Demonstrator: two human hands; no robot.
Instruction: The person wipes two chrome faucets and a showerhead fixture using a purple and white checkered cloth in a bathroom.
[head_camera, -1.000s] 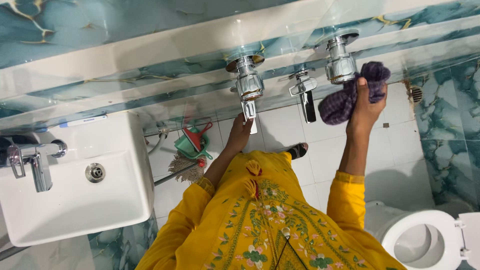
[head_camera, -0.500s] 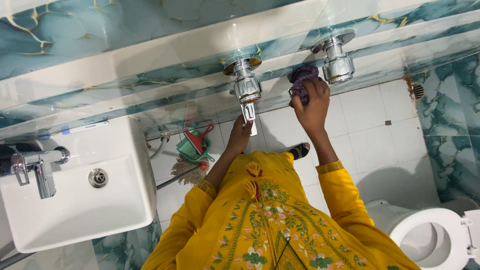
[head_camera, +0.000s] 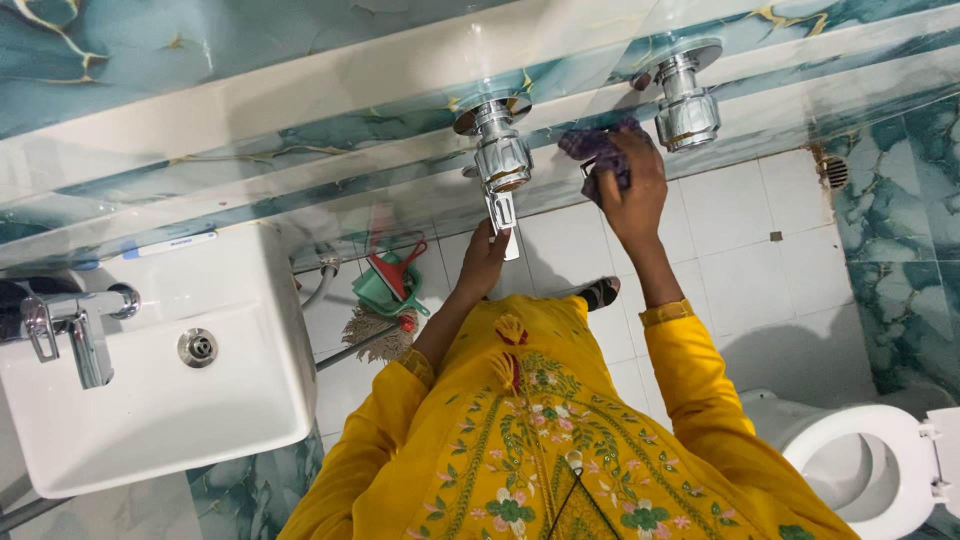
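- The cloth (head_camera: 600, 150), purple and bunched, is pressed against the wall fittings between two chrome valves, over the spot where a small lever tap is mounted; the tap itself is mostly hidden behind it.
- The right hand (head_camera: 632, 190) is closed around the cloth, the fingers curled over it and the back of the hand turned to the camera.
- The left hand (head_camera: 485, 262) is raised to the spout (head_camera: 503, 222) that hangs from the left valve (head_camera: 500, 155); the fingertips are closed on its lower end.
- The right valve (head_camera: 685, 110) is seen just beside the cloth, apart from both hands.
- A white basin (head_camera: 150, 400) with a chrome tap (head_camera: 70, 330) is fixed at the left.
- A green dustpan (head_camera: 385, 290) with a red brush and a mop head (head_camera: 370, 335) are seen on the white tiled floor (head_camera: 740, 230) below the left valve.
- A white toilet (head_camera: 860, 460) with its lid up is seen at the lower right.
- Yellow embroidered sleeves are worn on both arms, and a dark sandal (head_camera: 600, 293) is seen on the floor.
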